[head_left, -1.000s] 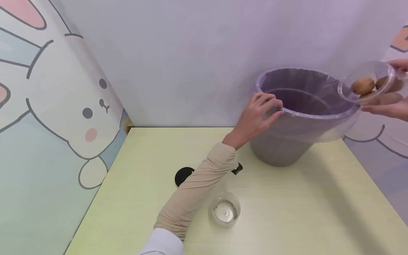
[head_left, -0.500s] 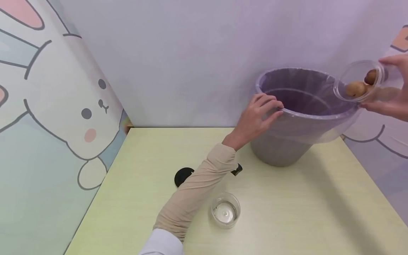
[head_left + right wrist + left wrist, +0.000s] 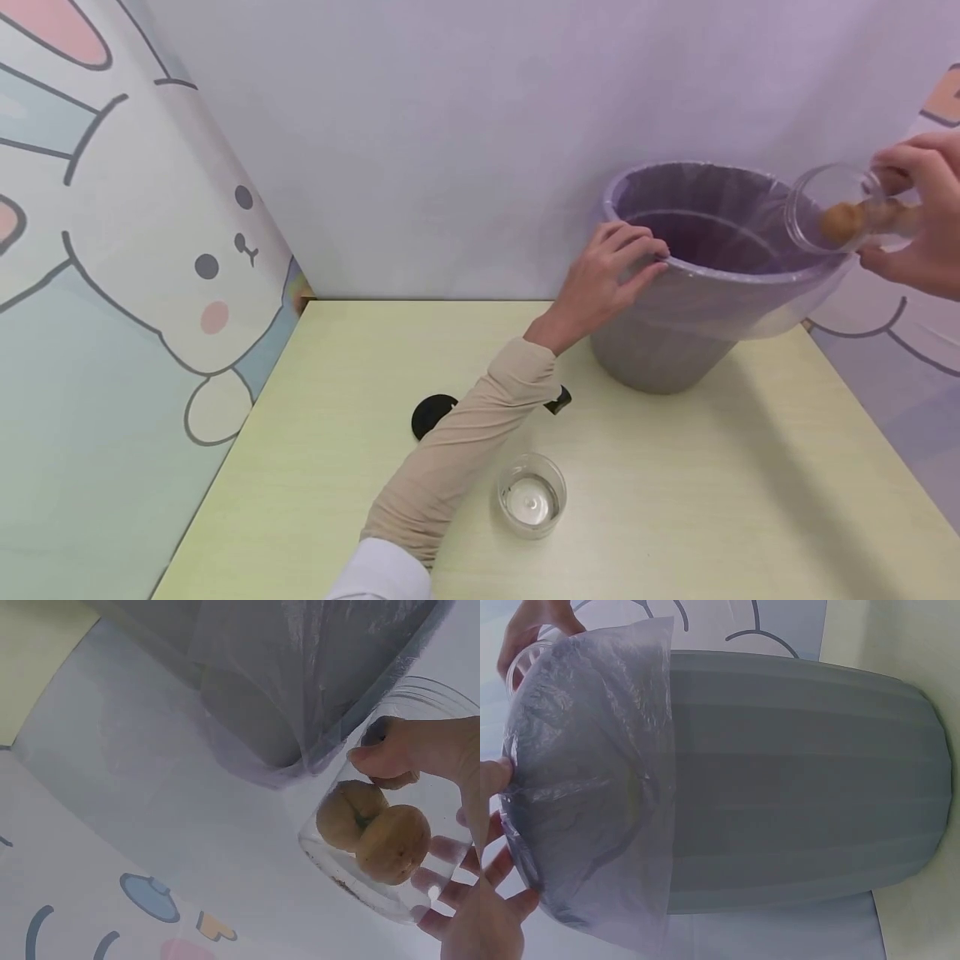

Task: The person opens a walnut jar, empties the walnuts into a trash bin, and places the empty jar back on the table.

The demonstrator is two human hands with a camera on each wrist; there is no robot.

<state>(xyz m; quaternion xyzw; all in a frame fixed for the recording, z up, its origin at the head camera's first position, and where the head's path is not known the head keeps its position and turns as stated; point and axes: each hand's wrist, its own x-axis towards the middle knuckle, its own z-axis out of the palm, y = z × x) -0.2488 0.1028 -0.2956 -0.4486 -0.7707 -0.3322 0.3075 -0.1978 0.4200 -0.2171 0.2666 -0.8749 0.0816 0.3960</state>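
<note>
My left hand (image 3: 606, 271) grips the near-left rim of a grey trash bin (image 3: 660, 358), fingers over the edge and the plastic liner (image 3: 600, 750). My right hand (image 3: 926, 200) holds a clear jar (image 3: 341, 876) tilted on its side at the bin's right rim. Its open mouth faces left, toward the bin's opening. Inside the jar are several round orange-brown fruits (image 3: 394, 844), one darker and partly covered by my thumb. In the left wrist view the liner's loose edge hangs down outside the bin, and the right hand with the jar shows behind the far rim.
On the pale table (image 3: 675, 500) stands a small clear cup (image 3: 531, 496). A black disc (image 3: 432, 415) and a small black piece (image 3: 558, 400) lie partly hidden by my left forearm. A rabbit-painted wall (image 3: 150, 250) rises at the left, a plain one behind.
My right hand has moved left over the bin's rim, bringing the jar further in and tilting it. The fruits have shifted inside it. The left hand stays on the rim.
</note>
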